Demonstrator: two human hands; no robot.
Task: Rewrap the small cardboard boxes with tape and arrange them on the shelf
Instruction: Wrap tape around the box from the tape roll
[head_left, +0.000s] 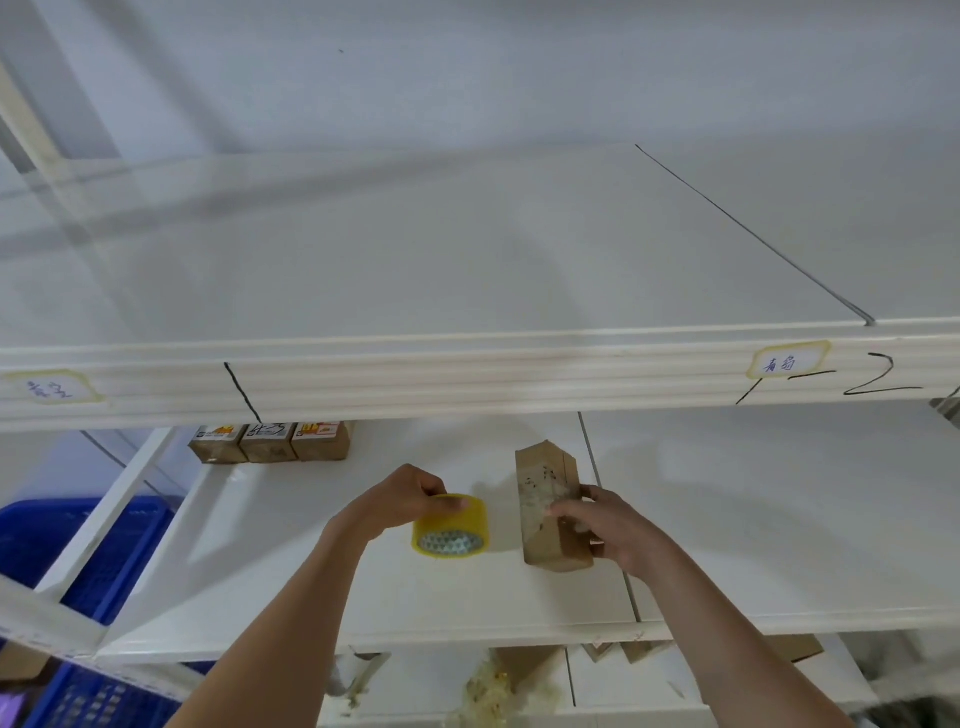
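Standing on the white shelf (727, 545), the oblong brown cardboard box (550, 514) looks light and stiff — right hand (613, 530) grasps its side; left hand (405, 501) pinches the yellow tape roll (451, 526) beside it.

Yellow, translucent roll of tape (451, 525) with a pale honeycomb glint inside its core; plain brown cardboard box (551, 506) with a cloudy whitish patch of old tape and small black marks on its face; 3 brown boxes (270, 442) at the back with white, orange and yellow labels bearing black print; white shelf (260, 571) below a cream front rail (467, 374) scrawled with black marker lines; white tag (787, 361) edged yellow with blue handwriting; deep blue crate (62, 540) with a ribbed, slotted wall
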